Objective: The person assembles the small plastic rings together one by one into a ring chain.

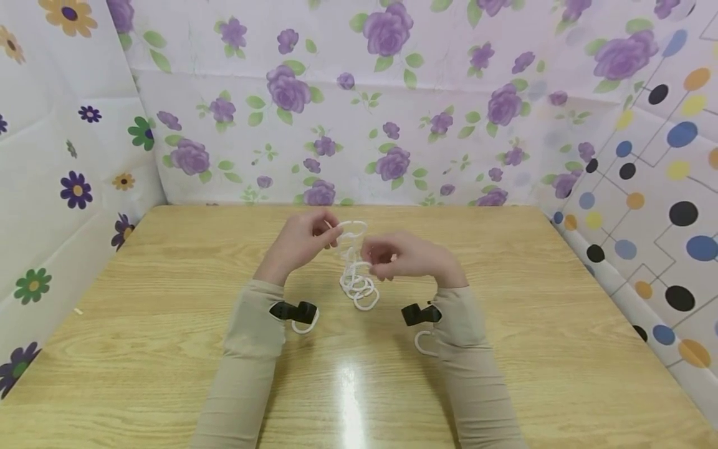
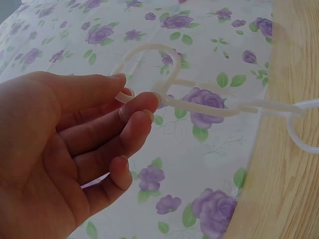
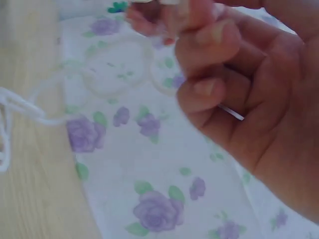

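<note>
In the head view a chain of white plastic C-shaped links (image 1: 354, 287) hangs down to a small heap on the wooden table. My left hand (image 1: 305, 240) pinches the chain's top link (image 2: 175, 64) between thumb and forefinger, seen closely in the left wrist view. Lower and to the right, my right hand (image 1: 406, 255) has its fingers curled in beside the chain. A bit of white link (image 3: 169, 1) shows at its fingertips, mostly hidden at the top edge of the right wrist view.
One loose white link (image 1: 305, 324) lies under the left wrist, another (image 1: 425, 344) beside the right sleeve. A tiny pale scrap (image 1: 78, 311) is at the table's left. Flowered sheets (image 1: 348, 125) stand behind the wooden table (image 1: 196, 374), and a dotted sheet (image 1: 662, 187) flanks its right.
</note>
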Demonstrator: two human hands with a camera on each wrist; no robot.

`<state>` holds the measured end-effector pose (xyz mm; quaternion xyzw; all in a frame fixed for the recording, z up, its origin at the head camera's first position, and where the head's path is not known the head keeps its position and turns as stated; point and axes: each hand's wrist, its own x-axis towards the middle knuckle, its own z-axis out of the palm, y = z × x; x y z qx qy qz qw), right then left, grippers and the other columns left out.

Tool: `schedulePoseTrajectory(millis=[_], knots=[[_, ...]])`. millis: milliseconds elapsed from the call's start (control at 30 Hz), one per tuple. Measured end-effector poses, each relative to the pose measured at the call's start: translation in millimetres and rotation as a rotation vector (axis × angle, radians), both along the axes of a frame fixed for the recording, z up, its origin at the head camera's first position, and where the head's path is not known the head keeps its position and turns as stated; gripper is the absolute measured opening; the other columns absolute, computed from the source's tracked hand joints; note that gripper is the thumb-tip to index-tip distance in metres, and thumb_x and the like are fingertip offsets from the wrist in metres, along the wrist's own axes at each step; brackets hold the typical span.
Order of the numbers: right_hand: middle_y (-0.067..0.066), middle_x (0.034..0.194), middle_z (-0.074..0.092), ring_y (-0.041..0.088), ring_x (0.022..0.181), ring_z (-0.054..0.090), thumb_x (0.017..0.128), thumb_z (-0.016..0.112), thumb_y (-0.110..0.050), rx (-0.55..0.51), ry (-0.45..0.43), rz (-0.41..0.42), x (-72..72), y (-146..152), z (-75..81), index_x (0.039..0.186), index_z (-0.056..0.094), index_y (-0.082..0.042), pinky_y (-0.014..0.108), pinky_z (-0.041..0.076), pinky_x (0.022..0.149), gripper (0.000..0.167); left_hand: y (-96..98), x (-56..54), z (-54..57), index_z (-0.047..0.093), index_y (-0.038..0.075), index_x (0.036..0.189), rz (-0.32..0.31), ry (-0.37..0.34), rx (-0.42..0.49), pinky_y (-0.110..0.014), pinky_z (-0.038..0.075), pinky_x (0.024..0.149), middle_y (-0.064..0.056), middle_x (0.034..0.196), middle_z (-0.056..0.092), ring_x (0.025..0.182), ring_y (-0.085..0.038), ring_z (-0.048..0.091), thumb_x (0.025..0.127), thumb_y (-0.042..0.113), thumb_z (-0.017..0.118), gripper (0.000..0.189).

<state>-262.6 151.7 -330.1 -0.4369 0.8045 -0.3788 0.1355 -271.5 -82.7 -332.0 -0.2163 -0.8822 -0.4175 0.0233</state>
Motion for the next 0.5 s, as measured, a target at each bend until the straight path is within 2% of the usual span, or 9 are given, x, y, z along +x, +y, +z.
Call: schedulePoseTrajectory(millis=[167, 300, 400, 500], knots=[[0.008, 0.074, 0.063, 0.018, 0.064, 0.059, 0.09, 0.061, -0.002, -0.254, -0.019, -0.191, -0.3, 8, 3.1, 0.095, 0.057, -0.003, 0.03, 0.051, 0.062, 0.006, 0.2, -0.1, -1.9, 0.064, 0.008, 0.099, -0.008, -0.008, -0.007, -0.031, 0.051, 0.066, -0.01, 0.08, 0.071, 0.076, -0.027, 0.067, 0.097, 0.024, 0.059, 0.016], [0.004, 0.075, 0.066, 0.018, 0.064, 0.062, 0.091, 0.063, -0.005, -0.41, -0.06, -0.352, -2.7, 2, 2.0, 0.097, 0.056, -0.003, 0.03, 0.053, 0.066, 0.009, 0.8, -0.5, -3.2, 0.064, 0.009, 0.097, -0.012, -0.011, -0.02, -0.03, 0.051, 0.066, -0.009, 0.079, 0.071, 0.074, -0.025, 0.066, 0.097, 0.025, 0.06, 0.017], [-0.001, 0.073, 0.068, 0.017, 0.066, 0.064, 0.09, 0.065, -0.005, -0.483, -0.087, -0.413, -5.6, -4, -1.0, 0.098, 0.055, -0.003, 0.03, 0.053, 0.068, 0.012, 1.4, 0.0, -3.1, 0.064, 0.009, 0.097, -0.014, -0.015, -0.023, -0.03, 0.05, 0.066, -0.008, 0.078, 0.07, 0.072, -0.02, 0.065, 0.097, 0.024, 0.06, 0.016], [-0.004, 0.072, 0.069, 0.016, 0.067, 0.066, 0.09, 0.065, -0.004, -0.508, -0.094, -0.441, -7.7, -11, -3.9, 0.097, 0.055, -0.002, 0.029, 0.053, 0.067, 0.013, 2.0, 0.9, -2.3, 0.065, 0.009, 0.098, -0.029, -0.02, -0.028, -0.029, 0.05, 0.065, -0.009, 0.078, 0.07, 0.07, -0.017, 0.064, 0.096, 0.024, 0.06, 0.015]])
